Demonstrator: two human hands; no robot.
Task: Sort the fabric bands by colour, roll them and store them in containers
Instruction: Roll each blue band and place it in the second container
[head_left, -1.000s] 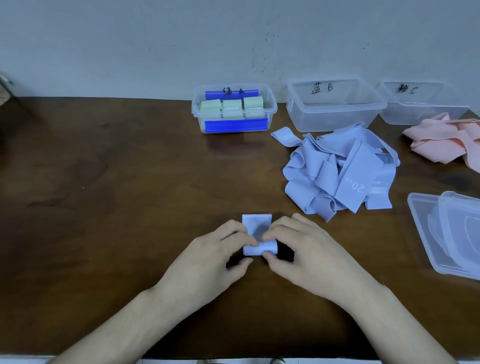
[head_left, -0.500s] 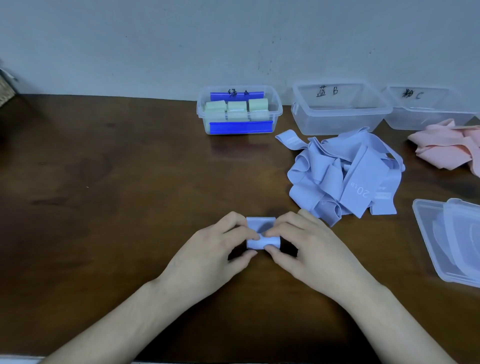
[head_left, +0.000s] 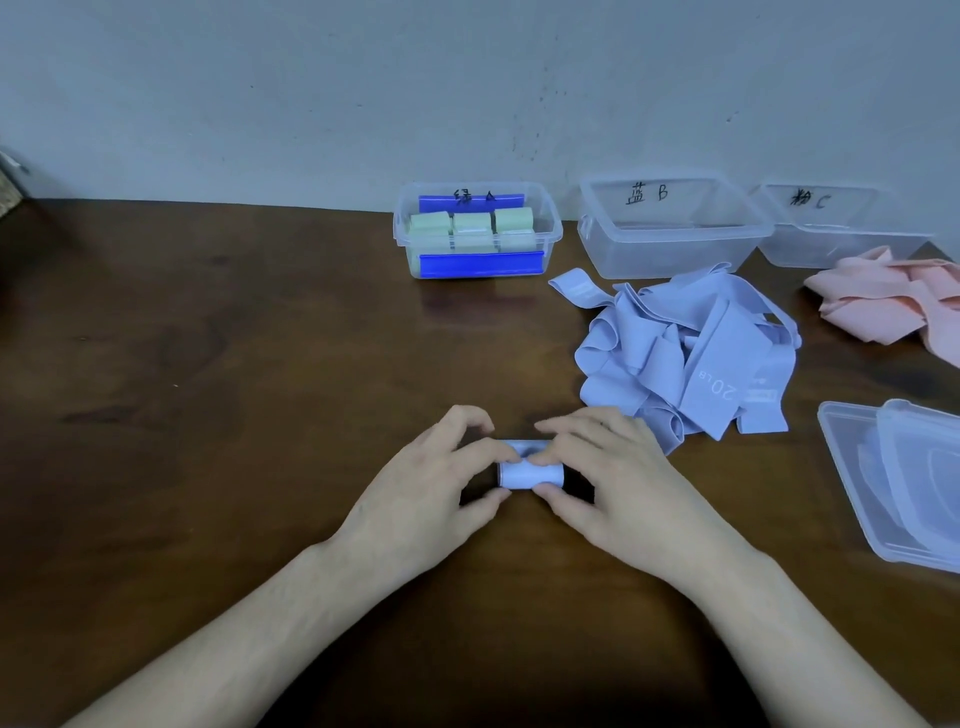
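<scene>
A light blue fabric band (head_left: 530, 472), rolled into a short cylinder, lies on the dark wooden table between my hands. My left hand (head_left: 426, 488) pinches its left end with thumb and fingers, and my right hand (head_left: 613, 483) pinches its right end. Behind and to the right lies a heap of loose blue bands (head_left: 691, 353). Pink bands (head_left: 893, 301) are piled at the far right. A clear box with blue strips (head_left: 550, 228) holds several green rolls (head_left: 470, 228). An empty clear box marked B (head_left: 670, 260) and another marked C (head_left: 841, 249) stand by the wall.
Clear plastic lids (head_left: 898, 478) are stacked at the right edge of the table. The wall runs right behind the boxes. Bare table (head_left: 208, 364) stretches to the left of my hands.
The flat tail of the blue band that stuck out beyond my fingers has been rolled up; only the finished roll shows between my hands now.
</scene>
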